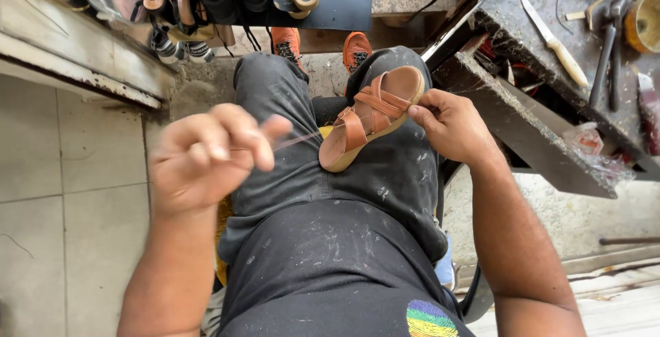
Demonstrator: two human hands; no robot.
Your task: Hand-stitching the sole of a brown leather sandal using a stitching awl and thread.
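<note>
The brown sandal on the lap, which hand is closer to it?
Right. The right hand touches the brown sandal at its far end, pinching the sole edge. The left hand is off to the sandal's left, apart from it, pulling a thin thread that runs toward the sandal.

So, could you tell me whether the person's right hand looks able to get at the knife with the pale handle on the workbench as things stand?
Probably yes, but not freely: the right hand is busy gripping the tan sandal on the lap. The knife lies uncovered on the workbench on that side, nothing between, so it would need to let go first.
</note>
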